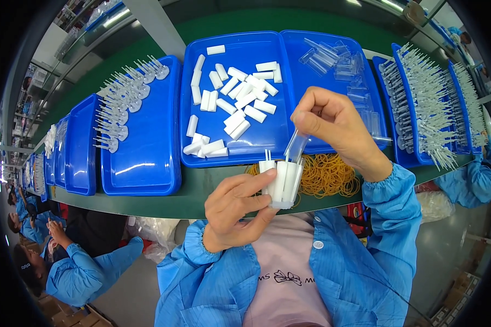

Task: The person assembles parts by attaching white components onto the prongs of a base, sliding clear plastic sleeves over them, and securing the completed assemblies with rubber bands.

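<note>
My left hand [237,210] grips a small assembly of white cylinders [280,182] standing upright on a transparent round base [282,205]. Thin pins [267,155] stick out of the top of one cylinder. Above the assembly's right side, my right hand [333,122] pinches a transparent plastic piece [296,146] between thumb and fingers. Its lower end meets the tops of the cylinders; whether it sits between them, I cannot tell. Loose white cylinders [251,87] lie in the blue tray [245,49] beyond my hands. More transparent pieces [324,54] are in the adjoining blue tray [294,43].
A heap of yellow-brown rubber bands [330,175] lies on the green table [202,188] just behind the assembly. To the left, a blue tray [142,169] holds pinned transparent bases [123,101]. Stacked trays of pinned parts [428,109] stand at right. Co-workers in blue [76,278] sit at left.
</note>
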A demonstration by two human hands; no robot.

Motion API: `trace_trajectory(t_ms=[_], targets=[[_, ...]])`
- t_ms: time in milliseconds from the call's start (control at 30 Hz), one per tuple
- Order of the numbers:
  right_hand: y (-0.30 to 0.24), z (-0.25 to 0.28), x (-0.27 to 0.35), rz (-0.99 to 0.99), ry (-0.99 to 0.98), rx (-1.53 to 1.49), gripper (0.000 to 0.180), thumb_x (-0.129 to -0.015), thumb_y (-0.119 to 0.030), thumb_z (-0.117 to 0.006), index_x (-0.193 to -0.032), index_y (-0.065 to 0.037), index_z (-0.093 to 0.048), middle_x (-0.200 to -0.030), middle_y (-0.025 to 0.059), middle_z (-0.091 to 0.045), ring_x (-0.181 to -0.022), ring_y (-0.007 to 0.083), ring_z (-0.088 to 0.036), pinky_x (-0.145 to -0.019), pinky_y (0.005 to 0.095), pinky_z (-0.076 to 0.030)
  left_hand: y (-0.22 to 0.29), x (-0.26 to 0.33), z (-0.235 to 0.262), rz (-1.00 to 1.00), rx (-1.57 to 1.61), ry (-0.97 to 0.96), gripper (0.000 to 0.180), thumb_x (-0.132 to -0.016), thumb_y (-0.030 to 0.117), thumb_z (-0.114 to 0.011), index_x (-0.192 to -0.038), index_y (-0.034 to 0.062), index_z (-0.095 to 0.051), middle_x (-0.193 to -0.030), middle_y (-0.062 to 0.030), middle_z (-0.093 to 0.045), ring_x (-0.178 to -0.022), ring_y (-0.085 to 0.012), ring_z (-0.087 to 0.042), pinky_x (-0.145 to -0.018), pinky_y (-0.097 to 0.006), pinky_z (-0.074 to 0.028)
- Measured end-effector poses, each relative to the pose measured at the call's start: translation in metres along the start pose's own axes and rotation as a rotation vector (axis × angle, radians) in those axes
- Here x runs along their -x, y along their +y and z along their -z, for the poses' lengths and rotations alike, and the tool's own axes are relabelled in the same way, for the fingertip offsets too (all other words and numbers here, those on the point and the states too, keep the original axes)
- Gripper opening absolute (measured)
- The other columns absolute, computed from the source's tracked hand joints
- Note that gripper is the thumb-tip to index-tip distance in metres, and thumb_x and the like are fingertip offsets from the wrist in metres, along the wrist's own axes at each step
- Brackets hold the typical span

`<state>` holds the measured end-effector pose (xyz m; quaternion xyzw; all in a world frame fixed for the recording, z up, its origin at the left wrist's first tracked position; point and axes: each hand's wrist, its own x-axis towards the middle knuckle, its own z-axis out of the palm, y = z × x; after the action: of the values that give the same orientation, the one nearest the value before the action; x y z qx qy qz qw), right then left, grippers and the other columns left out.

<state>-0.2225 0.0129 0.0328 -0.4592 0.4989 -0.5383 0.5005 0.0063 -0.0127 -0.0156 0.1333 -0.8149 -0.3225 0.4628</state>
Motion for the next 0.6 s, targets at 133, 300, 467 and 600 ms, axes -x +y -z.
trace_trajectory(t_ms=[133,300,467,600], targets=[[0.001,-0.001,0.002,-0.053,-0.049,-0.020,0.021,-0.090,-0.024,-0.066,-0.083,-0.006,-0.057,-0.078,-0.0003,-0.057,-0.071,0.0058,-0.054,-0.066,0.0217,-0.045,0.003,-0.002,0.000,-0.015,-0.012,-0.026,0.029,-0.059,0.002,-0.078,-0.081,0.0039,-0.061,-0.109,-0.0166,-0.069,-0.084,-0.0295,-0.066,-0.072,-0.033,-0.054],[-0.005,0.003,0.003,-0.117,-0.071,-0.015,0.021,-0.089,-0.023,-0.067,-0.079,-0.008,-0.056,-0.073,-0.0024,-0.057,-0.066,0.0032,-0.052,-0.060,0.0187,-0.042,0.008,-0.005,0.001,-0.012,-0.033,-0.048,0.030,-0.057,0.001,-0.078,-0.081,0.0041,-0.060,-0.108,-0.0155,-0.069,-0.083,-0.0285,-0.066,-0.070,-0.032,-0.054],[-0.019,0.003,0.005,-0.131,-0.105,-0.023,0.022,-0.088,-0.022,-0.068,-0.076,-0.007,-0.057,-0.069,-0.0032,-0.056,-0.063,0.0019,-0.050,-0.057,0.0181,-0.039,0.018,-0.012,0.002,-0.063,-0.080,-0.102,0.029,-0.057,0.001,-0.077,-0.080,0.0045,-0.060,-0.106,-0.0146,-0.069,-0.080,-0.0268,-0.066,-0.065,-0.030,-0.055],[-0.030,0.003,0.008,-0.115,-0.106,0.093,0.018,-0.086,-0.014,-0.068,-0.076,-0.006,-0.056,-0.071,-0.0023,-0.057,-0.064,0.0016,-0.050,-0.057,0.0182,-0.040,0.021,-0.012,0.000,-0.059,-0.077,-0.103,0.029,-0.058,0.002,-0.076,-0.081,0.0050,-0.059,-0.105,-0.0130,-0.070,-0.078,-0.0252,-0.066,-0.063,-0.030,-0.055]])
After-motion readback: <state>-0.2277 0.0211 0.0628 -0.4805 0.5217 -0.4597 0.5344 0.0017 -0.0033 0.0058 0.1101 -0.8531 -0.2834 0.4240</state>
